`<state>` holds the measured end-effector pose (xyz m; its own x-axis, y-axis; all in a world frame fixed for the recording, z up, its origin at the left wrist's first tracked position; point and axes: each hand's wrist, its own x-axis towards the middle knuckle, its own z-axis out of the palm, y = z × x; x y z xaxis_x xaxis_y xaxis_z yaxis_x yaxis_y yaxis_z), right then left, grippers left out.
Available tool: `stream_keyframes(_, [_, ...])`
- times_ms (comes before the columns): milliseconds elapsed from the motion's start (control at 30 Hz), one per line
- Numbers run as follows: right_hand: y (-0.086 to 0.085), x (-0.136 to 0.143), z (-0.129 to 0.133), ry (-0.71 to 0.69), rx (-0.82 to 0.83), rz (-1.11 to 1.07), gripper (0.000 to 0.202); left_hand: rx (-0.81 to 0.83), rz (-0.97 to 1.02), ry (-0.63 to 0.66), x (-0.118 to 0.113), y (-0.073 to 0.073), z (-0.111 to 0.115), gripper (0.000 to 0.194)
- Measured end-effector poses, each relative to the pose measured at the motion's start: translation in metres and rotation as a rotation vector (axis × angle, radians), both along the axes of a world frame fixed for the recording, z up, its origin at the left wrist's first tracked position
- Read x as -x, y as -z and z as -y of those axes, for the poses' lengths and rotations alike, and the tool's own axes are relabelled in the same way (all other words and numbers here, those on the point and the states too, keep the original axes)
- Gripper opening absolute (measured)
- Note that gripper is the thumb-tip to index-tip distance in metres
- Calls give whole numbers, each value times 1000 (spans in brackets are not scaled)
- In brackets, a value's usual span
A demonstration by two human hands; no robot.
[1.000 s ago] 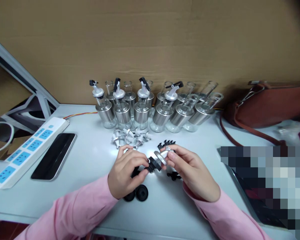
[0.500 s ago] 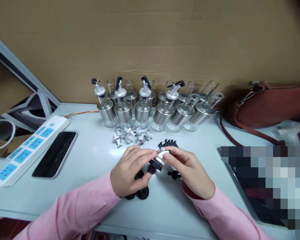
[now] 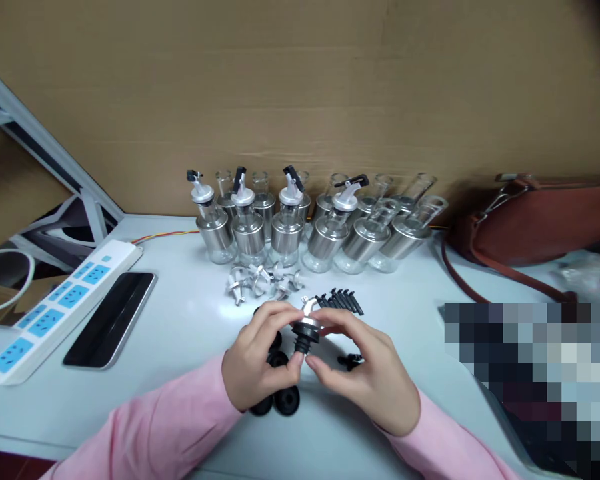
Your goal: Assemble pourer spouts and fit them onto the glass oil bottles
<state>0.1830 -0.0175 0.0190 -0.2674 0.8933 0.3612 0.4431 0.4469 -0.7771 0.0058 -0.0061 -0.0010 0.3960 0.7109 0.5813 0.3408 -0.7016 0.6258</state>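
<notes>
Between my two hands, above the pale grey bench (image 3: 195,320), I hold a silver pourer with a bent spout and a black ribbed stopper (image 3: 305,330), spout up and stopper pointing down. The fingers of my left hand (image 3: 255,357) are nearly closed on it, index at the collar and thumb against the stopper's lower end. My right hand (image 3: 370,373) curves round the other side, its forefinger on the collar, its thumb tip close by the stopper's foot; whether that thumb presses, I cannot tell. My fingertips cover both edges of the collar. Beyond my hands lies a jumbled pile of silver spouts (image 3: 260,283), too tangled to count, and beside it a row of slim black levers (image 3: 341,301), its near end partly behind my right fingers. Small black pieces (image 3: 351,361) show past my right hand, their shape hard to make out. My left hand hides part of a cluster of round black rubber stoppers (image 3: 287,400). Further back stand clear glass bottles with steel sleeves (image 3: 325,240); the front row, four of them topped with pourers, blocks much of those behind. The brown leather bag (image 3: 550,220) is cut off at the right edge.
</notes>
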Motion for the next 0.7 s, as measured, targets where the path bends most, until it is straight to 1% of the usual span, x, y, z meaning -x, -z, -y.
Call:
stream_keyframes(167, [2, 2, 2, 51, -86, 71, 36, 17, 3, -5, -2, 1, 1, 38])
stream_keyframes(333, [-1, 2, 3, 56, -155, 93, 31, 28, -8, -4, -3, -3, 2, 37])
stream_keyframes(500, [-1, 2, 3, 46, -189, 95, 27, 70, -5, 10, -2, -6, 4, 34])
stream_keyframes(700, [1, 3, 5, 43, -168, 78, 27, 82, 1, 7, -2, -6, 4, 32])
